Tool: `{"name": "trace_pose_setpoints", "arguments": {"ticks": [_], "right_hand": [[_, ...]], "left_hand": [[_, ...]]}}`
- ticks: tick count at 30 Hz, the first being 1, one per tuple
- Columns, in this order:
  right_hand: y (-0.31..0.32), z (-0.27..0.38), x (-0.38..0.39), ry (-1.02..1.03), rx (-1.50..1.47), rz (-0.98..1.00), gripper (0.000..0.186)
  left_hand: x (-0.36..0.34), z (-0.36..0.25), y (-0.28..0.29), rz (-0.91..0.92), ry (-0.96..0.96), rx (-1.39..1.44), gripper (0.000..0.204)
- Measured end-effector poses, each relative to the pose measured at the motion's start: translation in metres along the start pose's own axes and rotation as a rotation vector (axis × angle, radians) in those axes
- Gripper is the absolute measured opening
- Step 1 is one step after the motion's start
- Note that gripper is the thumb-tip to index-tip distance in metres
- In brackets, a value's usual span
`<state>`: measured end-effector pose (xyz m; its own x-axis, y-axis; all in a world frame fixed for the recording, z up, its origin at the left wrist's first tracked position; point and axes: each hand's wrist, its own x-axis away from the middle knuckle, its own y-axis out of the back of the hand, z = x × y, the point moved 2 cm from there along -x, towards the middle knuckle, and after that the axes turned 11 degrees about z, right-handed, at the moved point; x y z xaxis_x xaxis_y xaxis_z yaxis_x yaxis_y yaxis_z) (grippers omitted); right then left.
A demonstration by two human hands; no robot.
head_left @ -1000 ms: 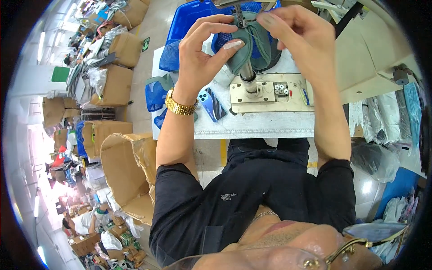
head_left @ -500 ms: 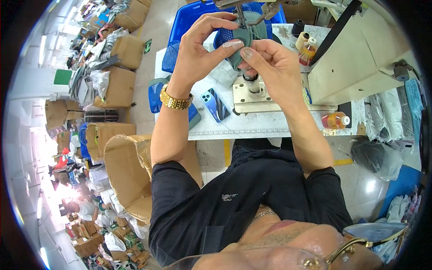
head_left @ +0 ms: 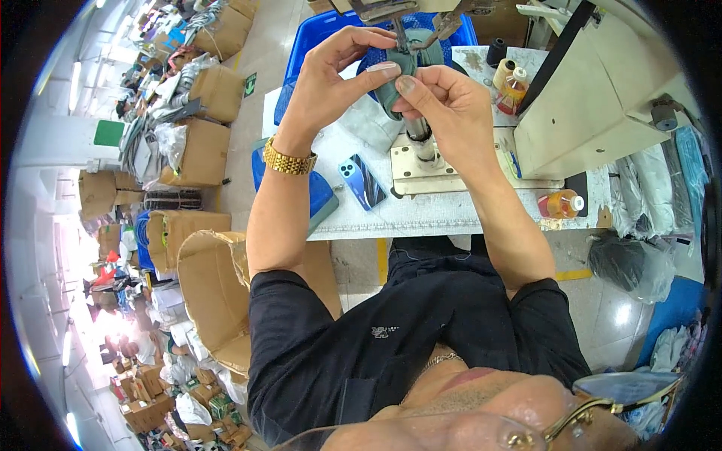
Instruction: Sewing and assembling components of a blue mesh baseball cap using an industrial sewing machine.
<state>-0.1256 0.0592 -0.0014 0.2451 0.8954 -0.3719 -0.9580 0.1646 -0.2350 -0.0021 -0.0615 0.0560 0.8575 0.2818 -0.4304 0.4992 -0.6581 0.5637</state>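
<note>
Under the presser foot (head_left: 403, 45) of a post-bed sewing machine (head_left: 617, 94) sits a curved grey-green fabric piece (head_left: 386, 96), possibly a shoe upper. My left hand (head_left: 331, 81), with a gold watch on its wrist, pinches the piece's left side, thumb on top and fingers curled toward the needle. From the right, my right hand (head_left: 451, 101) grips its near edge between thumb and forefinger. Below my fingers stands the machine's metal post (head_left: 419, 134). The needle tip is too small to make out.
Blue baskets (head_left: 301, 37) stand behind and left of the machine. On the white table (head_left: 444, 214) lie a blue phone (head_left: 362, 183), thread spools (head_left: 502, 74) and bottles of amber liquid (head_left: 560, 204). A large open carton (head_left: 214, 293) is at my left.
Both hands have shifted slightly left, bringing the near end of the grey-green piece with them. The piece is still held at the presser foot. The whole view has tilted a little.
</note>
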Motion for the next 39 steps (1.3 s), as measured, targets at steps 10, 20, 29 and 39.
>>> {"name": "trace_pose_setpoints", "arguments": {"ticks": [10, 20, 29, 39], "right_hand": [[0.001, 0.002, -0.002, -0.021, -0.010, -0.023, 0.026], [-0.001, -0.003, 0.000, 0.016, 0.057, -0.025, 0.021], [0.001, -0.004, -0.001, 0.042, 0.028, -0.041, 0.017], [-0.002, -0.028, 0.010, 0.053, -0.013, 0.089, 0.018]], "left_hand": [[0.002, 0.001, -0.004, -0.085, 0.110, -0.114, 0.026], [0.004, -0.011, -0.010, -0.151, 0.276, -0.197, 0.026], [0.003, -0.029, -0.015, -0.194, 0.228, -0.418, 0.024], [0.002, -0.050, -0.012, -0.111, 0.283, -0.765, 0.017]]}}
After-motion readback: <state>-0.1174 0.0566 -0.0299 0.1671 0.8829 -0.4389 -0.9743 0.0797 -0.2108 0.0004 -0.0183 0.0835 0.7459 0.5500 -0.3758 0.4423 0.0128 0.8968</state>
